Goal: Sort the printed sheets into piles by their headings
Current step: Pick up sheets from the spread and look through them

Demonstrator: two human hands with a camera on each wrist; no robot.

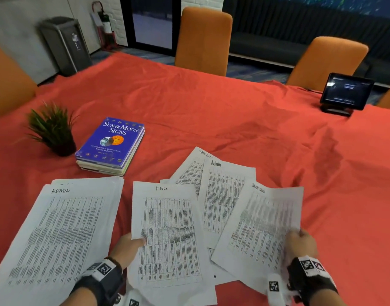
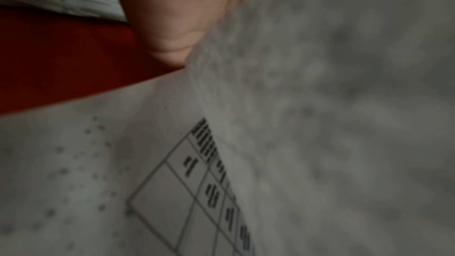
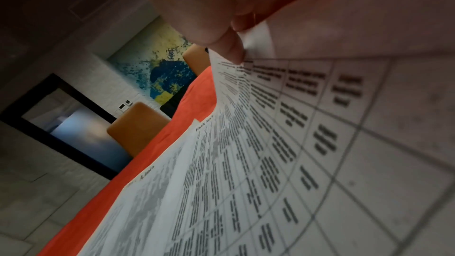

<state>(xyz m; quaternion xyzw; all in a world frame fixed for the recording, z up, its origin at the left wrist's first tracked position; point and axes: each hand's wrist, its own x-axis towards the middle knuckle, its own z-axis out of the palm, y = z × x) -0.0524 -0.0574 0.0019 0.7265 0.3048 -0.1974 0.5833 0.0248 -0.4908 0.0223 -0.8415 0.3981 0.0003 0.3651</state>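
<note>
A thick pile of printed sheets headed "ADMIN" (image 1: 61, 228) lies at the near left of the red table (image 1: 211, 107). My left hand (image 1: 135, 242) pinches the left edge of a sheet headed "IT Logs" (image 1: 167, 235), thumb on top. My right hand (image 1: 298, 237) grips the right edge of a slightly lifted sheet headed "Task List" (image 1: 260, 226). Under these lie fanned loose sheets, one headed "Admin" (image 1: 222, 195) and another headed "Task List" (image 1: 191, 168). In the right wrist view my fingers (image 3: 216, 30) pinch the raised sheet (image 3: 295, 124). The left wrist view is filled by blurred paper (image 2: 320, 104).
A stack of books with a blue cover (image 1: 111, 144) and a small potted plant (image 1: 52, 131) stand behind the left pile. A tablet on a stand (image 1: 346, 91) sits at the far right edge. Orange chairs (image 1: 204, 40) line the far side.
</note>
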